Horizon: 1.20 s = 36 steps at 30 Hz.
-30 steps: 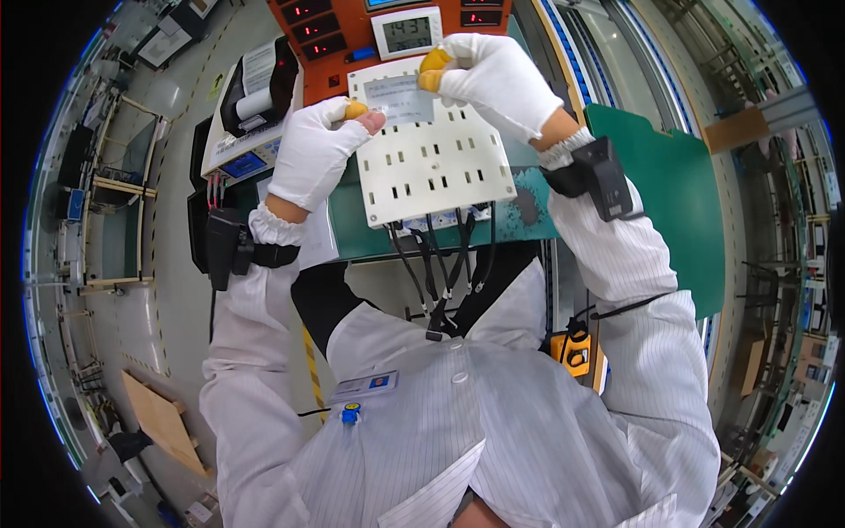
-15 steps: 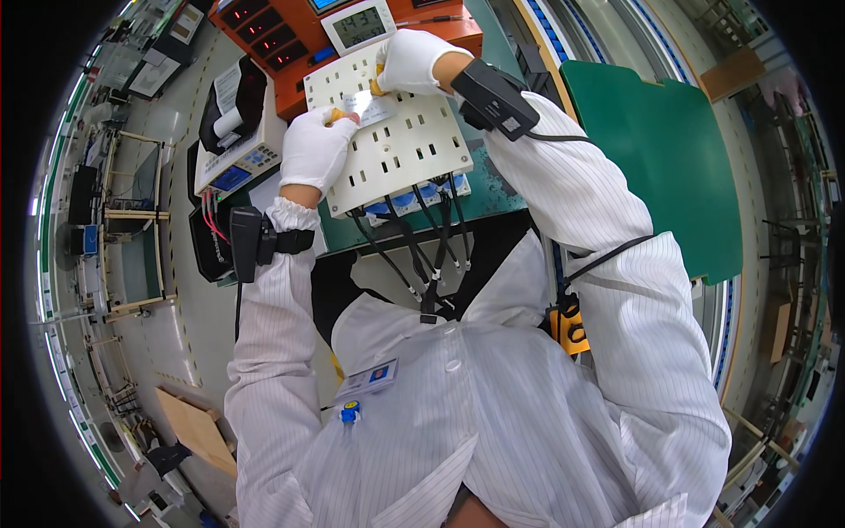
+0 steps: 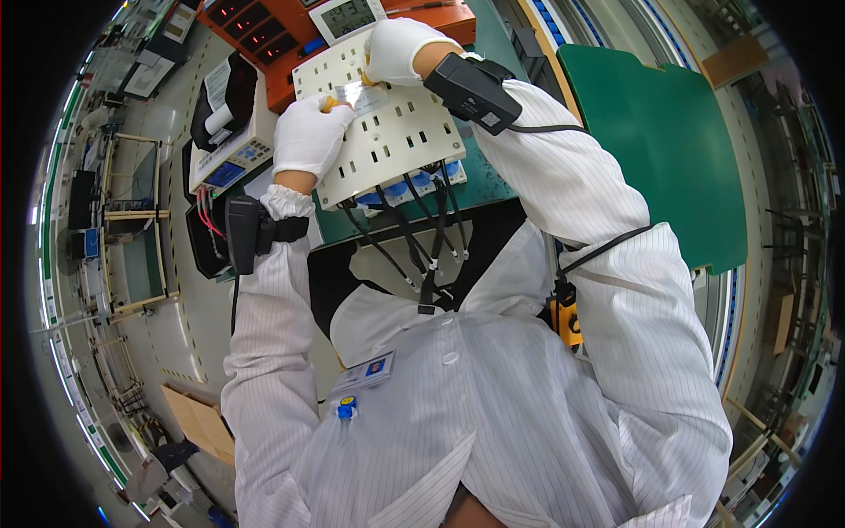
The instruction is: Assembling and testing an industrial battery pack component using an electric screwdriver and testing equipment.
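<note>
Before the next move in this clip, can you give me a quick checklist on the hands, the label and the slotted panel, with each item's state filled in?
1. Left hand at the silver label: ok, fingertips at its left end.
2. Right hand at the label: ok, fingertips by its upper edge.
3. Label flat on the white slotted panel: cannot tell from this angle.
4. Panel firmly seated: cannot tell; blue-and-white parts show under its near edge.
5. Black cables clear of both hands: ok, they come out at the panel's near side.
6. Cables kept on the green table: not ok, they hang past its near edge.
</note>
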### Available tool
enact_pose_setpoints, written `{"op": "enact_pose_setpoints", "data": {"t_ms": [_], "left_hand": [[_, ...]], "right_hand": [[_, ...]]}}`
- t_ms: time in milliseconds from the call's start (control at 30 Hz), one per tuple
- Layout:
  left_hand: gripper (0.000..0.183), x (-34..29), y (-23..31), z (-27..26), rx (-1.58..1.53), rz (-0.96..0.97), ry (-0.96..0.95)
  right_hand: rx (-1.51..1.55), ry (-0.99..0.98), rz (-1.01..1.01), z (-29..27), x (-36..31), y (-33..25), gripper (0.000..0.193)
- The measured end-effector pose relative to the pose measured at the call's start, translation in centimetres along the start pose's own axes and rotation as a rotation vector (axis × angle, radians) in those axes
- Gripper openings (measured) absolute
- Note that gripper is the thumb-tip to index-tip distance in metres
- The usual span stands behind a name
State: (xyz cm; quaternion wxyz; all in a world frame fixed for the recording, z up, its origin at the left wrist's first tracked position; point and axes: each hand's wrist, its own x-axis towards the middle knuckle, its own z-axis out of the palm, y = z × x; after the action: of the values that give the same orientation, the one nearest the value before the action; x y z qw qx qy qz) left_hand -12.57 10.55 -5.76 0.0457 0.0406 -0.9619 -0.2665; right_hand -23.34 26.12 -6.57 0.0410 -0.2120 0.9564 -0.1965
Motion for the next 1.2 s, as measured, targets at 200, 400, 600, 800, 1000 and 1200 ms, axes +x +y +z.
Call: {"op": "enact_pose_setpoints", "data": {"t_ms": [200, 400, 600, 800, 1000, 1200], "left_hand": [[0.051, -0.2, 0.3, -0.2, 0.151, 0.007, 0.096], [0.064, -3.5, -3.0, -0.6, -0.021, 0.085, 0.249], [0.055, -8.7, -6.0, 1.9, -0.404, -0.102, 0.188], [0.048, -10.1, -5.3, 1.6, -0.708, -0.391, -0.166], [0.049, -11.7, -5.1, 0.3, -0.877, -0.413, -0.116], [0.045, -12.2, -4.1, 2.9, -1.187, -0.443, -0.089]], "right_hand": [[-0.010, -0.119, 0.006, -1.0, -0.4, -0.4, 0.045], [-0.003, 0.121, 0.114, -2.3, -0.2, 2.4, 0.042], [-0.082, 0.188, -0.459, -0.2, -2.8, -4.4, 0.053], [-0.276, 0.131, -0.352, 1.3, 1.8, -2.8, 0.065], [-0.121, 0.005, -0.091, -0.2, 5.4, -2.5, 0.063], [-0.040, 0.000, -0.036, -0.9, 7.0, 3.1, 0.062]]}}
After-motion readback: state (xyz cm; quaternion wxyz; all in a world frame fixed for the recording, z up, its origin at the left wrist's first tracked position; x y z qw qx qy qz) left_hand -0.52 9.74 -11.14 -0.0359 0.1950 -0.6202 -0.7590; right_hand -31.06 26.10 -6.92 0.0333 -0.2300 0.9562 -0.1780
